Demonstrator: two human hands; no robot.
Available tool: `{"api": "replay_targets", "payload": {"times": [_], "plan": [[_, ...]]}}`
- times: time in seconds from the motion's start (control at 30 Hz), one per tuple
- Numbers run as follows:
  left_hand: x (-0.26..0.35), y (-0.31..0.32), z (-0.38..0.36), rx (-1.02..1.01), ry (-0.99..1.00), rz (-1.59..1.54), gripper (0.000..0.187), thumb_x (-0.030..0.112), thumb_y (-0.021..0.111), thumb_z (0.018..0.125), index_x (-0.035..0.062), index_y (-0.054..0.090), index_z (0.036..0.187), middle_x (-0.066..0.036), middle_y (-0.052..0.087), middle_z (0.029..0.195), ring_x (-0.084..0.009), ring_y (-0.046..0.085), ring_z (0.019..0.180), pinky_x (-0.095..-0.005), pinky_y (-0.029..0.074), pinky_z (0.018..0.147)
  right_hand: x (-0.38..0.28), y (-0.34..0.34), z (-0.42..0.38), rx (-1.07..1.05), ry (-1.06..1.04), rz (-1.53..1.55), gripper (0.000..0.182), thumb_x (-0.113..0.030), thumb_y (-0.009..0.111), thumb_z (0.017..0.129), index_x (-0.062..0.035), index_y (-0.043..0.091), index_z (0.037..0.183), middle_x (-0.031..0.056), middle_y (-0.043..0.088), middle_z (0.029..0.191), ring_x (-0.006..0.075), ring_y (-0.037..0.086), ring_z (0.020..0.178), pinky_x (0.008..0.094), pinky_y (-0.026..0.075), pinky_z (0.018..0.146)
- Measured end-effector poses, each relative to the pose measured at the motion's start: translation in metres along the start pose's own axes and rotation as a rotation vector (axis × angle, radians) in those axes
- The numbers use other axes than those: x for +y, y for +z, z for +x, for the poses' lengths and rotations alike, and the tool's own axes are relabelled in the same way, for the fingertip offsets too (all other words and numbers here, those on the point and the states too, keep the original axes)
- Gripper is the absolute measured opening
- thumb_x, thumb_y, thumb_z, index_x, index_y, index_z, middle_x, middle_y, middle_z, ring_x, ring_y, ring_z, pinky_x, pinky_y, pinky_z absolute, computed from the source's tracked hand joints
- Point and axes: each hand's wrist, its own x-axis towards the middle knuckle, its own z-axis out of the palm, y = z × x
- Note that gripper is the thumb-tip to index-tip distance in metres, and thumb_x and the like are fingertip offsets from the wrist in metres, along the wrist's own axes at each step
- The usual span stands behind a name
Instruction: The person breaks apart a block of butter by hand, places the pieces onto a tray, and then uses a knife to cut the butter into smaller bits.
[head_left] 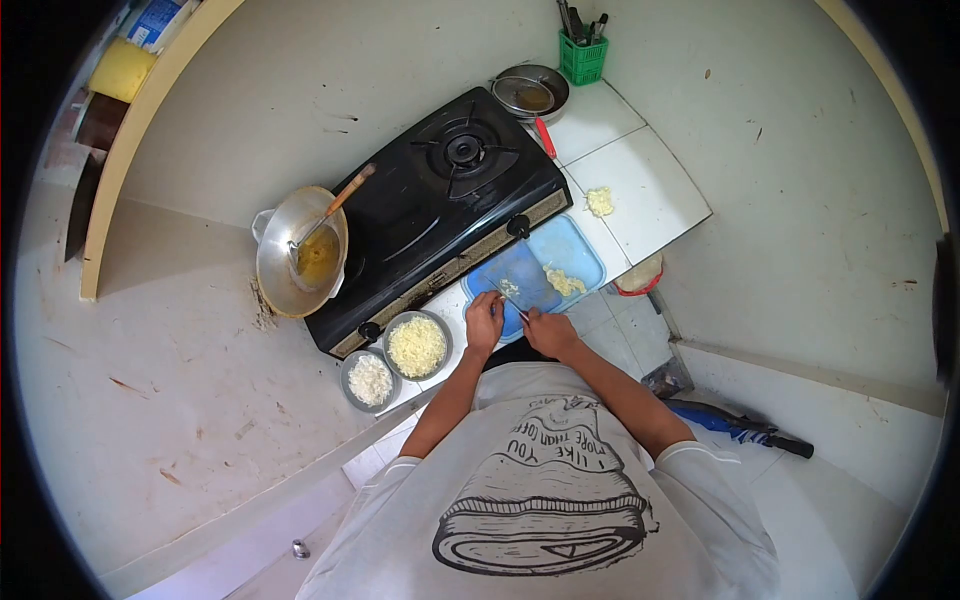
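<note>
On the white tiled counter lies a light blue tray with a darker blue cutting board in it. My right hand is closed on a knife, whose blade points up and left over the board. Beside it, my left hand has its fingers pressed together at the board's left edge, on a small pale piece too small to name. Small chopped bits lie just above the knife tip. A larger pale yellow pile rests on the tray's right part.
Left of my hands stand bowls of shredded yellow food and white food. A black stove is ahead, with a wok of oil at its left. A strainer and green basket stand at the back.
</note>
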Motion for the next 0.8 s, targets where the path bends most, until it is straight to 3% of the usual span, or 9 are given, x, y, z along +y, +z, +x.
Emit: {"api": "replay_targets", "payload": {"times": [0.27, 0.8], "plan": [[0.000, 0.001, 0.000, 0.016, -0.038, -0.054, 0.010, 0.001, 0.066, 0.087, -0.0001, 0.071, 0.096, -0.018, 0.069, 0.086, -0.0329, 0.068, 0.076, -0.0405, 0.054, 0.072, 0.005, -0.013, -0.016, -0.063, 0.009, -0.013, 0.033, -0.031, 0.054, 0.098, 0.0024, 0.057, 0.096, 0.0221, 0.069, 0.070, 0.0401, 0.070, 0.065, 0.0507, 0.057, 0.060], [0.008, -0.005, 0.000, 0.009, -0.024, -0.018, 0.006, 0.001, 0.066, 0.088, -0.0002, 0.070, 0.092, -0.018, 0.067, 0.084, -0.0336, 0.066, 0.076, -0.0410, 0.053, 0.070, 0.001, -0.009, -0.011, 0.048, -0.069, -0.022, 0.037, -0.031, 0.053, 0.099, 0.0054, 0.060, 0.097, 0.0215, 0.065, 0.063, 0.0394, 0.068, 0.057, 0.0501, 0.056, 0.054]]}}
